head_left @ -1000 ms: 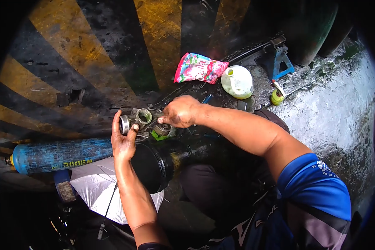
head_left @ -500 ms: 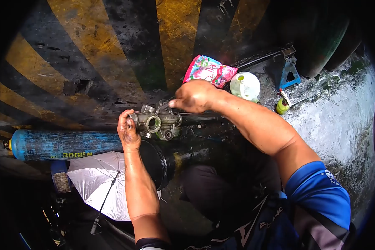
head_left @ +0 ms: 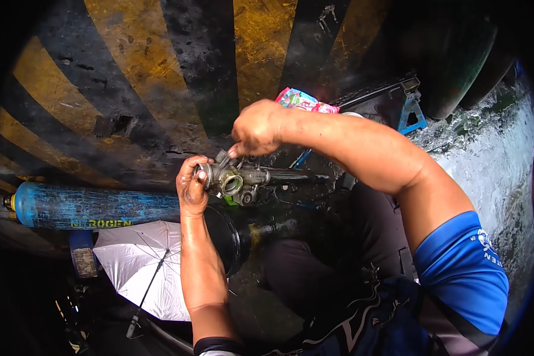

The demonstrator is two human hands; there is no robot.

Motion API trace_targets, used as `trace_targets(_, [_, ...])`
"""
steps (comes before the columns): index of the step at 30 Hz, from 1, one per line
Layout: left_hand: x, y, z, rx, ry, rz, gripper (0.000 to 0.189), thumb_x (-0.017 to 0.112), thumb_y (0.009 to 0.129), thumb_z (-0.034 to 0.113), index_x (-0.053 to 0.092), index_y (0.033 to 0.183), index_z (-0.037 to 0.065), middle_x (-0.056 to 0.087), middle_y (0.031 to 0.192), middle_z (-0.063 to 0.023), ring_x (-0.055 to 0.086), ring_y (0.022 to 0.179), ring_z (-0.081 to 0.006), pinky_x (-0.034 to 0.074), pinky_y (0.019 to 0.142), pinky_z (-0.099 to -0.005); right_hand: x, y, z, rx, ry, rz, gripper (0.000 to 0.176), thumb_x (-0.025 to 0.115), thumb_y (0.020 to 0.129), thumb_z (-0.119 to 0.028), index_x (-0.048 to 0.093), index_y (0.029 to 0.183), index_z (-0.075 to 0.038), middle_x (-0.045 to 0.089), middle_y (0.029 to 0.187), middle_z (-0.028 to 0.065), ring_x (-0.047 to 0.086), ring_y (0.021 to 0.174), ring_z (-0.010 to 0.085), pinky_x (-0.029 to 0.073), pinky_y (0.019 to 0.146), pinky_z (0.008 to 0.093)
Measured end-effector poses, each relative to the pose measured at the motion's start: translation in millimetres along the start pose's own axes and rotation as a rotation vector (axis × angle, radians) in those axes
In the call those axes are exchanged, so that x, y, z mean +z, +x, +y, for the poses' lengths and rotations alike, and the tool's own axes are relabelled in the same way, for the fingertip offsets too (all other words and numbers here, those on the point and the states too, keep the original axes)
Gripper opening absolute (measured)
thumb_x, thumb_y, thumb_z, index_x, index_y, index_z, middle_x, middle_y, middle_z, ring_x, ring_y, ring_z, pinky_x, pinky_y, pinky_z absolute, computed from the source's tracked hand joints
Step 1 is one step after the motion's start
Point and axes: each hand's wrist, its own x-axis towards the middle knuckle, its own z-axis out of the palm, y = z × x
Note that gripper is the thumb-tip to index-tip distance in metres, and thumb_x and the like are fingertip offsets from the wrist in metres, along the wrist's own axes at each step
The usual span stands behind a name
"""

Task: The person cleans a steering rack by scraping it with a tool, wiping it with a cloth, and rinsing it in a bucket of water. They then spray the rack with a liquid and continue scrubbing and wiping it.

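Note:
A greasy metal housing [head_left: 232, 183] with a round open port and a long dark shaft [head_left: 293, 177] lies across the middle of the view. My left hand [head_left: 193, 185] is wrapped round the housing's left end, thumb on top. Above the housing, my right hand [head_left: 257, 129] is closed, its fingertips at the upper side of the metal. Whether those fingers pinch a small part there cannot be made out. Below the shaft, my dark-trousered knees are in view.
A blue nitrogen cylinder [head_left: 101, 205] lies at the left, above an open pale umbrella [head_left: 139, 261]. A black round container [head_left: 228, 240] stands below the housing. Beyond my right arm are a pink packet [head_left: 305, 101] and a blue metal stand [head_left: 412, 113]. The wall has yellow and black stripes.
My right hand has shifted left and slightly up along the housing. My left hand and the housing appear further right. My right forearm now covers most of the white jug.

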Motion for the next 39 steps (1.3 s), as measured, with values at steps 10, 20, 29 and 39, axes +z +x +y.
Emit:
trace_targets(10, [8.7, 5.3, -0.9, 0.211, 0.239, 0.064, 0.043, 0.064, 0.081, 0.041, 0.064, 0.098, 0.002, 0.057, 0.101, -0.0095, 0.053, 0.094, -0.0191, 0.041, 0.086, -0.0305, 44.6, -13.4, -12.6, 0.187, 0.401, 0.146, 0.048, 0.048, 0.096, -0.045, 0.068, 0.079, -0.006, 0.065, 0.077, 0.019, 0.062, 0.081, 0.0403, 0.049, 0.071, 0.0458])
trace_targets(20, [9.2, 3.2, -0.3, 0.211, 0.301, 0.169, 0.036, 0.063, 0.082, 0.033, 0.064, 0.097, 0.0, 0.06, 0.096, -0.0078, 0.055, 0.09, -0.0174, 0.043, 0.083, -0.0296, 70.2, -25.3, -3.1, 0.381, 0.38, 0.05, 0.046, 0.045, 0.096, -0.045, 0.071, 0.084, -0.009, 0.068, 0.085, 0.0186, 0.063, 0.087, 0.039, 0.05, 0.076, 0.0449])
trace_targets(29, [7.1, 1.1, -8.2, 0.154, 0.248, 0.188, 0.041, 0.062, 0.082, 0.038, 0.064, 0.096, -0.001, 0.059, 0.095, -0.0068, 0.054, 0.088, -0.0165, 0.042, 0.082, -0.0282, 101.5, -16.1, -7.2, 0.289, 0.606, 0.351, 0.046, 0.049, 0.098, -0.037, 0.063, 0.07, -0.003, 0.06, 0.069, 0.0209, 0.059, 0.071, 0.0414, 0.046, 0.062, 0.0449])
trace_targets(39, [9.4, -1.0, -2.0, 0.09, 0.273, 0.187, 0.033, 0.059, 0.085, 0.029, 0.063, 0.099, -0.001, 0.061, 0.097, -0.004, 0.053, 0.091, -0.0131, 0.041, 0.084, -0.0258, 152.4, 14.7, -3.5, 0.18, 0.686, 0.583, 0.046, 0.049, 0.096, -0.041, 0.063, 0.07, -0.005, 0.058, 0.072, 0.0227, 0.054, 0.073, 0.0448, 0.045, 0.063, 0.0462])
